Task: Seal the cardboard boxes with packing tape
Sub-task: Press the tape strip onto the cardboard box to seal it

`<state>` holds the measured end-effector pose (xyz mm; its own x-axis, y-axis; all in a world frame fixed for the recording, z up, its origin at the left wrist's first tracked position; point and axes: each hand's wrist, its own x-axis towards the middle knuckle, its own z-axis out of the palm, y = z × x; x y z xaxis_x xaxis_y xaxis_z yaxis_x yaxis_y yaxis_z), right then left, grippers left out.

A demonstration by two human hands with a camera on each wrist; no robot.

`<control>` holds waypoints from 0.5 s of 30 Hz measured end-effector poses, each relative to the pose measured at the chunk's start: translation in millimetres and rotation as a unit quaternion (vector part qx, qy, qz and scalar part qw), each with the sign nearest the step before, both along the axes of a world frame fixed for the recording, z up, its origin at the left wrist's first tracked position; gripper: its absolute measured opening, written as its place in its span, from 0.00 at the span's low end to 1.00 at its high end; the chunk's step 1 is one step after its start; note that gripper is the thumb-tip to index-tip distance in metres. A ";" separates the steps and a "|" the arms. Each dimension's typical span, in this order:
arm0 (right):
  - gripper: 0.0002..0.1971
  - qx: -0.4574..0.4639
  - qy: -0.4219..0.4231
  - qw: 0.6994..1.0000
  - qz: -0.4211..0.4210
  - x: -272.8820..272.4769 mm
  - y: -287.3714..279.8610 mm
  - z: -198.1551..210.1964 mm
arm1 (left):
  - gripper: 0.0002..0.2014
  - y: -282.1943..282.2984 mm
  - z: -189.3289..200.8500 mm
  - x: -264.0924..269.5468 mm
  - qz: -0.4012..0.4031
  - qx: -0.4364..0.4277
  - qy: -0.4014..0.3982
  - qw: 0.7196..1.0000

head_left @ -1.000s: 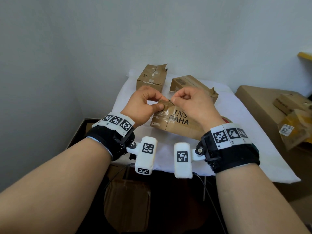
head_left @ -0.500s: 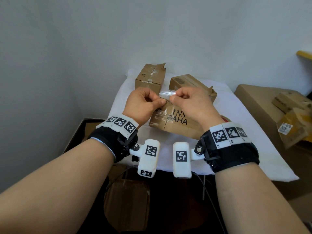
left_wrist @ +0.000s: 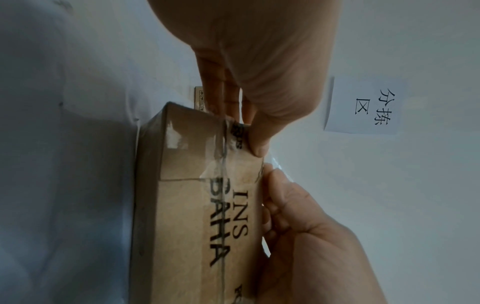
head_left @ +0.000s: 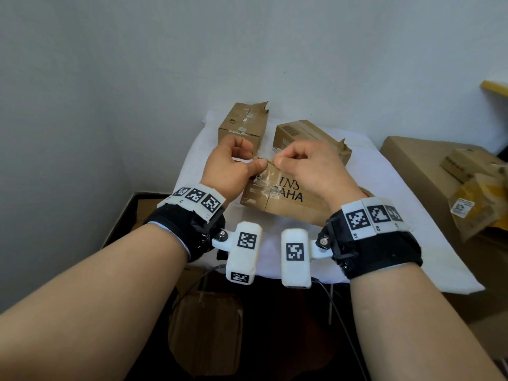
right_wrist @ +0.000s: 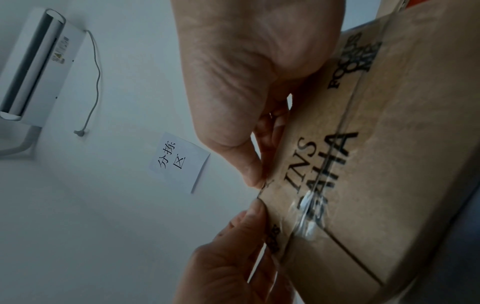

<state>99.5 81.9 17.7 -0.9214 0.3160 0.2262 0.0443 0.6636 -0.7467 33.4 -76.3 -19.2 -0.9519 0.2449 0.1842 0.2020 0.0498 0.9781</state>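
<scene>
A brown cardboard box (head_left: 286,204) printed with black letters lies on the white-covered table (head_left: 390,193); it also shows in both wrist views (left_wrist: 187,216) (right_wrist: 376,164). Wrinkled clear tape (head_left: 259,185) covers its left end seam. My left hand (head_left: 257,160) and right hand (head_left: 280,158) meet at the box's far top edge. Each pinches one end of a short clear tape strip (head_left: 272,154) between thumb and curled fingers. In the wrist views the left thumb (left_wrist: 257,148) and right thumb (right_wrist: 253,176) sit on that edge, the other fingers behind it.
Two more brown boxes (head_left: 243,125) (head_left: 305,136) with torn flaps stand at the table's back. A tape roll (head_left: 367,191) peeks out behind my right wrist. Large cartons (head_left: 417,166) sit to the right. A paper sign (left_wrist: 369,105) hangs on the wall.
Both hands have edged a little farther from me along the box top. The clear strip, not seen a second ago, now shows stretched between the fingertips.
</scene>
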 end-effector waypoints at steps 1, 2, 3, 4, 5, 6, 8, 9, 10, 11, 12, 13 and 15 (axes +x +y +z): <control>0.07 0.000 -0.001 1.000 0.003 0.3 0.1 0.3 | 0.15 0.1 -0.6 -1.4 -0.005 0.000 -0.001 1.000; 0.07 -0.001 -0.001 1.000 0.006 0.7 0.2 0.5 | 0.14 0.4 -0.9 -2.3 -0.014 0.000 -0.005 1.000; 0.07 -0.002 0.001 1.000 0.009 1.0 0.3 0.5 | 0.11 0.8 -0.5 -2.6 -0.024 0.002 -0.011 1.000; 0.07 -0.003 0.002 1.000 0.012 1.4 0.3 0.4 | 0.08 1.1 -0.2 -2.5 -0.032 0.004 -0.019 0.999; 0.07 -0.004 0.002 1.000 0.013 1.2 0.6 0.2 | 0.06 1.3 0.2 -3.0 -0.037 0.007 -0.028 0.999; 0.08 -0.004 0.002 1.000 0.015 0.9 1.1 -0.1 | 0.05 1.2 0.8 -3.4 -0.043 0.010 -0.038 0.998; 0.08 0.003 0.000 1.000 0.020 0.5 1.7 -0.8 | 0.04 -0.1 3.2 -3.4 -0.058 0.016 -0.063 0.996; 0.08 0.009 0.001 1.000 0.024 0.3 1.6 -1.2 | 0.05 -1.2 4.0 -4.3 -0.065 0.020 -0.077 0.995; 0.08 0.014 0.002 1.000 0.027 0.3 1.5 -1.5 | 0.06 -2.5 4.8 -5.5 -0.071 0.024 -0.091 0.993; 0.07 0.017 0.004 0.999 0.031 0.3 1.4 -1.7 | 0.06 -3.7 5.3 -6.7 -0.076 0.028 -0.103 0.991; 0.07 0.019 0.006 0.999 0.034 0.6 1.2 -1.7 | 0.07 -4.9 5.6 -7.5 -0.080 0.031 -0.113 0.990; 0.07 0.021 0.007 0.999 0.038 0.9 1.0 -1.6 | 0.07 -5.7 5.9 -8.2 -0.085 0.033 -0.119 0.989; 0.06 0.033 0.008 0.998 0.043 1.4 0.6 -1.5 | 0.08 -6.3 6.0 -9.3 -0.092 0.036 -0.127 0.987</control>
<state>101.0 82.5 16.2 -0.9407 0.2194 0.2588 -0.0271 0.7117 -0.7020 24.2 -82.6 -13.2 -0.9104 0.4124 -0.0321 -0.0518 -0.0366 0.9980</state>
